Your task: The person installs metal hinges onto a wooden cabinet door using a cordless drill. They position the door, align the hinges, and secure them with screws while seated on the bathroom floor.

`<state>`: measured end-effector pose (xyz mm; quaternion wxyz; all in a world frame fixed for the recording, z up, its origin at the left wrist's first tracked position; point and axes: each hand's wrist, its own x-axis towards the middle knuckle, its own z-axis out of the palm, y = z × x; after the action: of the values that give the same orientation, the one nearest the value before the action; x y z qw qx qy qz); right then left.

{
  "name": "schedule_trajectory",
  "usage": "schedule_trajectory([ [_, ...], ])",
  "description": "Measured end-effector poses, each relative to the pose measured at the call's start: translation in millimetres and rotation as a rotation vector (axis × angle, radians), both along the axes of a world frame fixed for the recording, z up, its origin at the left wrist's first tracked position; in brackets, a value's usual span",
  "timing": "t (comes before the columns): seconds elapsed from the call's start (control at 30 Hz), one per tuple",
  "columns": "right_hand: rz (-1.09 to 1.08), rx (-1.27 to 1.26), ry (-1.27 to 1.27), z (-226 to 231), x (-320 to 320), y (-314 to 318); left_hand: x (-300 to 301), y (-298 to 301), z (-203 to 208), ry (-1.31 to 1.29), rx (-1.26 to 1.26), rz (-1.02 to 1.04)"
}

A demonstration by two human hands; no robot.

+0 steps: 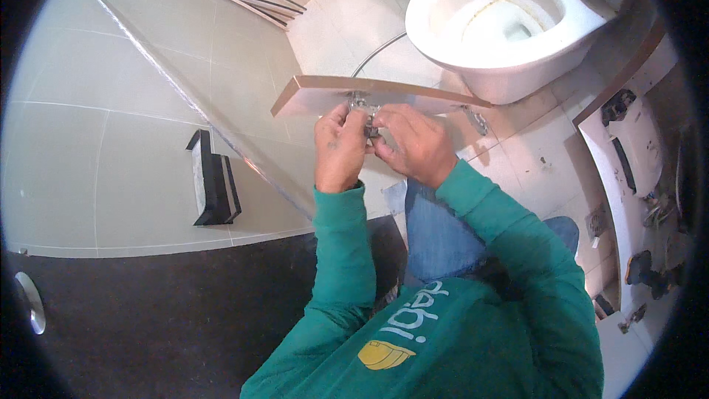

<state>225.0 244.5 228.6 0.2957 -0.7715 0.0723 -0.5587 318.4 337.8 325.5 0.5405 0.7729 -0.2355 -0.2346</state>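
Both hands meet at a metal cabinet hinge (362, 103) on the edge of a brown-edged panel with a pale face (391, 91), perhaps a cabinet door. My left hand (340, 149) has its thumb and fingers closed on the hinge's left side. From the right, my right hand (419, 144) pinches the same hinge with bent fingers. Farther along the panel, near its right end, a second metal hinge (476, 120) sticks out. My fingers cover much of the hinge between them, so its exact position is partly hidden.
A white toilet (480, 59) with its lid raised stands beyond the panel. At the right is an open white cabinet (602, 151) with tools inside. A black wall fixture (214, 185) and a dark brown surface (170, 310) lie left. A metal strip (159, 66) crosses the tiles.
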Motion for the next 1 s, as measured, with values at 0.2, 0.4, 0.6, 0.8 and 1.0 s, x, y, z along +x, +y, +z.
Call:
schedule_trajectory([
  [0.2, 0.061, 0.010, 0.049, 4.5, -7.8, 1.8, 6.7, 3.9, -6.1, 0.102, -0.016, -0.021],
  [0.4, 0.056, 0.024, 0.039, -0.3, -10.4, 1.1, 4.7, -2.1, -14.3, 0.027, 0.000, -0.016],
  [0.6, 0.054, 0.073, 0.075, 0.0, -17.3, 3.5, 2.0, -3.1, -19.0, 0.018, -0.029, -0.037],
  [0.8, 0.067, 0.063, 0.063, -3.3, -19.2, 1.2, 4.7, -3.7, -29.2, 0.049, -0.068, -0.018],
  [1.0, 0.085, 0.036, 0.073, -4.5, -20.5, -0.4, 5.5, -3.5, -32.1, 0.108, -0.102, -0.018],
])
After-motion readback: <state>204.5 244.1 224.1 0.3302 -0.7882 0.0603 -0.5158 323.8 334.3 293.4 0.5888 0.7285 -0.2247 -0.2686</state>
